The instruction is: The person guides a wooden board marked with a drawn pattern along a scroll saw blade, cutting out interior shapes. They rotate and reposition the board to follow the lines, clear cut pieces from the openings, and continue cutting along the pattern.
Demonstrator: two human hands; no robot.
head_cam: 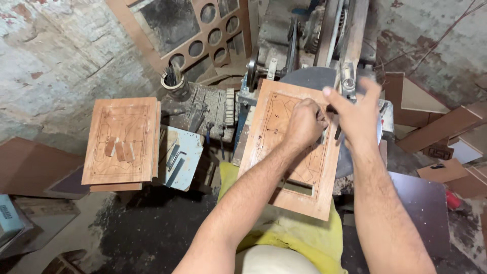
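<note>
panel: brown wood panel (291, 147) with drawn outlines and a cut slot, lying on saw table (309, 78)
left hand (304, 122): fisted on panel top, grip contents unclear
right hand (357, 114): fingers spread, by saw blade clamp (348, 81)
stack: similar panels (122, 139) left, small blocks on top
cup (173, 81): dark rods inside
box: small red-brown box (437, 151) at right, among boards

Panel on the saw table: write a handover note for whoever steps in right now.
Left hand: fist on the panel, pressing it to the saw table.
Right hand: open, at the blade clamp; whether it grips anything is unclear.
Done: a rectangular slot is cut out near the panel's lower edge.
Left: most traced lines remain uncut.
Stack of marked panels lies to the left, small offcuts on top.
</note>
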